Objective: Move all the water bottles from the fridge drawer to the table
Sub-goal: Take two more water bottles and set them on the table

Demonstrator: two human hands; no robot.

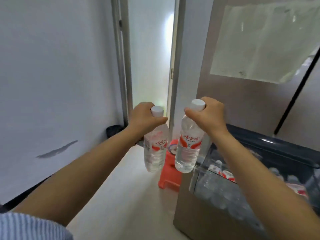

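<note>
I hold two clear water bottles with white caps and red-and-white labels, both hanging upright in the air. My left hand (144, 116) grips the neck of the left bottle (155, 149). My right hand (207, 115) grips the neck of the right bottle (187, 149). At the lower right the fridge drawer (195, 181) stands pulled out, with several more bottles (225, 174) lying inside it. The table is not in view.
The brown fridge front (242, 101) rises at the right, with a pale sheet stuck on it. A red plastic stool (168, 177) stands on the pale floor under the bottles. A white wall fills the left; a narrow doorway (150, 58) lies ahead.
</note>
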